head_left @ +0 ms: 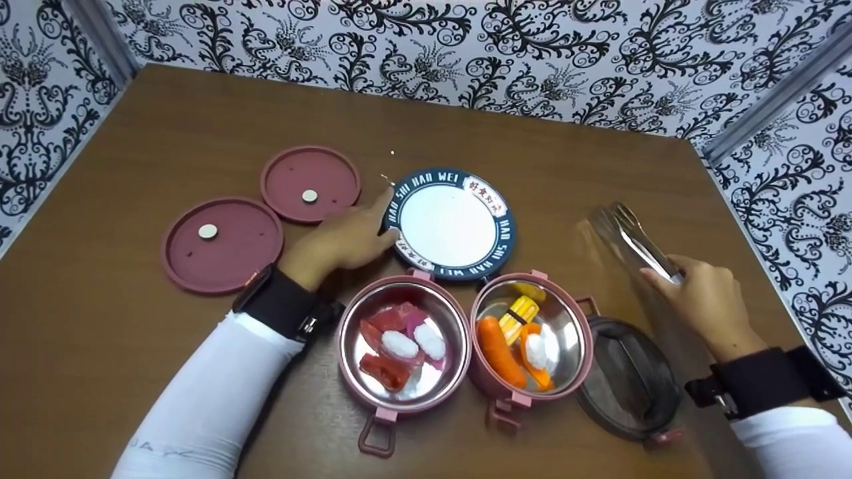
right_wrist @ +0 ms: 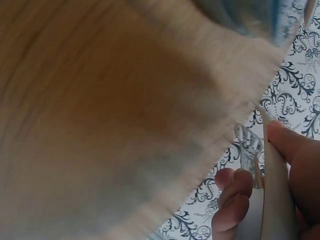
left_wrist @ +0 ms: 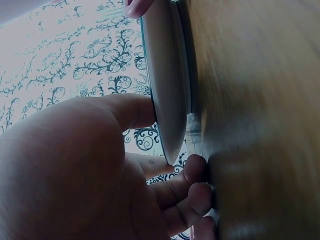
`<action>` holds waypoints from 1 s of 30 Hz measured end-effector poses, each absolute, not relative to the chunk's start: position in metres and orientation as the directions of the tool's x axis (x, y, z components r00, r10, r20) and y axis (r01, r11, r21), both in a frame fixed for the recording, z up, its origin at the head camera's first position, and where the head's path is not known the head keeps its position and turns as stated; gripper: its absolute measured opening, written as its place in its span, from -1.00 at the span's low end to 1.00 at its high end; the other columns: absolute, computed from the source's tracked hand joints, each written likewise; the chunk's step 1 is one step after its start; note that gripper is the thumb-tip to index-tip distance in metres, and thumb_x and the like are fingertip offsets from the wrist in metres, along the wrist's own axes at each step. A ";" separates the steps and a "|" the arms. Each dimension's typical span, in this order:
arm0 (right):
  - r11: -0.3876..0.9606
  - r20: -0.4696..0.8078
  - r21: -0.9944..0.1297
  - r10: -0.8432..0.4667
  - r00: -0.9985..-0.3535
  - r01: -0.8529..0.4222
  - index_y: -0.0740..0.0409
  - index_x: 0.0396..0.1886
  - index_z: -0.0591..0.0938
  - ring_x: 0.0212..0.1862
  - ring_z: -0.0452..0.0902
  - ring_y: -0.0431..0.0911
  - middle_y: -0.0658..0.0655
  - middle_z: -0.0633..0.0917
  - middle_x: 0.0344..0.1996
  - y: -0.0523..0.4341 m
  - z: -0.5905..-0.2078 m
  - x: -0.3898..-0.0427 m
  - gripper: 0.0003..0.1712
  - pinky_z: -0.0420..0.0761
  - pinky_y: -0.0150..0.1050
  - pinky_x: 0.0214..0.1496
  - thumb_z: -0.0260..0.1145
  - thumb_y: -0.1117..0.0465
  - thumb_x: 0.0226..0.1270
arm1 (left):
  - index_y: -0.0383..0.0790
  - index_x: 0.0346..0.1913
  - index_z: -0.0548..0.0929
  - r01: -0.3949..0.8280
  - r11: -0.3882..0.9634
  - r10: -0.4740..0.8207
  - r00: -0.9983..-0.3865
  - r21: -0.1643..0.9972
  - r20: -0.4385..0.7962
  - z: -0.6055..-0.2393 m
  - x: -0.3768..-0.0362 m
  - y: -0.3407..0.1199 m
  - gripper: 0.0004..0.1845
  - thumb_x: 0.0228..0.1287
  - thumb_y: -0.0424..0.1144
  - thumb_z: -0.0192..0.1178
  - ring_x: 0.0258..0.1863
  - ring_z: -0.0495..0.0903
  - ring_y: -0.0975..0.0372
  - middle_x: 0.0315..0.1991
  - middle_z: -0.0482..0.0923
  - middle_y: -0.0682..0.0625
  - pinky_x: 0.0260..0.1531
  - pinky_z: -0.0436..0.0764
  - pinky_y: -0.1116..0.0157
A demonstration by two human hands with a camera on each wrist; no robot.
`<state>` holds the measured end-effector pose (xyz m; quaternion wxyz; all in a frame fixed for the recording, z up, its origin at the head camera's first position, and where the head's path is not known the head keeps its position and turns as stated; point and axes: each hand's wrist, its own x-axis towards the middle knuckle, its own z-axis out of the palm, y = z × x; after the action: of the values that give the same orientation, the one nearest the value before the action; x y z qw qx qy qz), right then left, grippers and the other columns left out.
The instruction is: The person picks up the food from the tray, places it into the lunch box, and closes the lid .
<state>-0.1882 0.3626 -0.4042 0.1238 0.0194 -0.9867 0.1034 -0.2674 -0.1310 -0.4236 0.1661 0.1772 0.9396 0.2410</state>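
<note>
My left hand [head_left: 353, 234] grips the left edge of a round plate [head_left: 449, 226] with a white centre and a dark blue lettered rim. In the left wrist view the thumb [left_wrist: 137, 111] lies against the plate's rim [left_wrist: 167, 80], while other fingertips [left_wrist: 195, 167] are down at the wooden table. Over on the right, my right hand [head_left: 712, 299] holds metal tongs [head_left: 642, 243] by the handle end, their tips pointing away from me. The right wrist view shows the thumb and curled fingers around the tongs [right_wrist: 275, 195].
Two pink lids [head_left: 223, 263] [head_left: 313, 166] lie at the left. Nearer stand two pink steel-lined pots: one [head_left: 346, 352] contains red and white pieces, the other [head_left: 586, 346] a carrot [head_left: 499, 352], a yellow piece [head_left: 518, 319] and an orange-white piece. A dark lid [head_left: 629, 379] lies beside them.
</note>
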 end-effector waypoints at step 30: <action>0.978 -0.150 -0.204 0.018 -0.988 0.049 0.33 -0.13 0.41 -0.40 0.56 0.19 0.46 0.65 -0.27 0.375 -0.409 -0.210 -0.09 0.42 -0.06 -0.49 0.28 -0.49 0.15 | -0.14 0.63 -0.24 0.287 0.833 0.417 -0.887 0.473 -0.198 -0.429 -0.266 -0.131 -0.13 0.52 0.16 -0.09 0.54 0.16 -0.04 0.58 0.08 -0.18 0.50 0.20 -0.02</action>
<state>-0.2098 0.3752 -0.4092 -0.0740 -0.0167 -0.9917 0.1041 -0.2660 -0.1308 -0.4289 0.1482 0.1861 0.9459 0.2207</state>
